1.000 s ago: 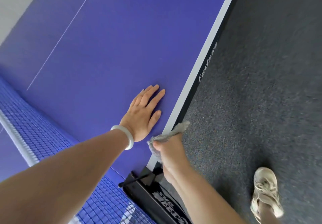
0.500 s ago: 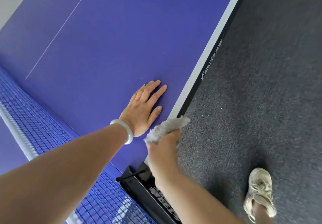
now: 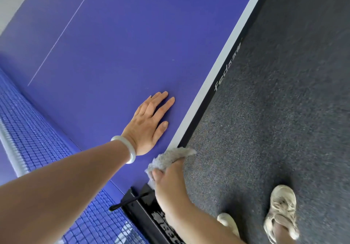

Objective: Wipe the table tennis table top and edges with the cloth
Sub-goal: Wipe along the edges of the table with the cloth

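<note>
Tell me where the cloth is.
Head view, lower centre: the right hand grips the cloth against the table edge, beside the net clamp.

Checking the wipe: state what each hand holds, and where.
The right hand grips the grey cloth by its near end; the left hand lies flat on the table top, holding nothing.

Much of the cloth (image 3: 171, 156) under the right hand (image 3: 168, 184); net-clamp lettering (image 3: 167, 227) illegible
</note>
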Available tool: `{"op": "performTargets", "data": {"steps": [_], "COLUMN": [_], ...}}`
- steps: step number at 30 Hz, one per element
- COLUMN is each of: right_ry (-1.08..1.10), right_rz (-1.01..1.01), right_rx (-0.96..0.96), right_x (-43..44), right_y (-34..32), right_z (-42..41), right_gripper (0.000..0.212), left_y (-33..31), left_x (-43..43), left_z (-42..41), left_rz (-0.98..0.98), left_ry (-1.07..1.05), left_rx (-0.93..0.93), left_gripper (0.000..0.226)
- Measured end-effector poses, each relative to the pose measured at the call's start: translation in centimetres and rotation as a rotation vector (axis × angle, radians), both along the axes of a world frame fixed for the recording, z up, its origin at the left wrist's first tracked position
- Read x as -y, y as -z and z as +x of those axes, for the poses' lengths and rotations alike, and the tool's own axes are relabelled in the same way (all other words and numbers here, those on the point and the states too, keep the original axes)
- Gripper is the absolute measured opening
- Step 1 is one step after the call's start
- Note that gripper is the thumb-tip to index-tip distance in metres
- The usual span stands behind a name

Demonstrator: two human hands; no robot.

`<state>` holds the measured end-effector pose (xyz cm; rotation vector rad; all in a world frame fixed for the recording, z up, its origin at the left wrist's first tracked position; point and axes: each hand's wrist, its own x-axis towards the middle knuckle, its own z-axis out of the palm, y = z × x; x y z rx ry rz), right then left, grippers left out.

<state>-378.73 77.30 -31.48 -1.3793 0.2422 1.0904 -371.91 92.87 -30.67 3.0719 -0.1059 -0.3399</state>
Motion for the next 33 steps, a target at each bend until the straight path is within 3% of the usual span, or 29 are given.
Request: {"op": "performTargets", "data": {"steps": [2,3,6,9,11,16,19,23,28,33], "right_ry": [0.12,0.137,0.211,0.209,0.19,0.044,0.143,0.336,0.482,0.393], "right_rz": [0.078,0.095,0.053,-0.044,-0.029,-0.007,0.02,0.102,0.32,0.289], "right_rx": [-0.199,-0.172,0.001,0.313,0.367,0.332,0.354,0.386,0.344,0.401], "right_x": [-0.4,-0.3,-0.2,0.2,0.5,0.5,0.4,0.2,2.0,1.5], "right_y": [0.7,0.5,0.9,0.8,0.9,1.9,2.1,2.7,4.7,5.0], "right_z": [3.7,6.2,10.3,8.9,6.2,4.7,7.2,12.2,18.2,12.5], "right_gripper": [0.053,0.051,0.061,0.086,0.083,0.067,0.073,0.08,0.071,0.062], "left_y": [0.1,0.1,0.1,-0.2,-0.5,-2.3,-2.4,-0.8,1.0,1.4], "left_x": [-0.1,-0.1,0.0,0.4,0.6,0.7,1.5,3.9,5.3,5.0], "left_z": [-0.1,0.0,-0.2,-0.1,-0.1,3.4,8.3,15.2,17.9,17.7], "left_rz": [0.001,0.002,-0.013,-0.033,-0.007,-0.019,-0.024,-0.097,-0.125,-0.136], "left_ry": [-0.007,-0.011,-0.032,-0.054,-0.046,-0.032,-0.018,-0.171,-0.255,-0.274], "left_rx": [-0.01,-0.012,-0.01,-0.027,-0.04,0.009,0.073,0.127,0.231,0.245], "left_gripper": [0.058,0.057,0.056,0.056,0.057,0.046,0.038,0.049,0.048,0.049]}}
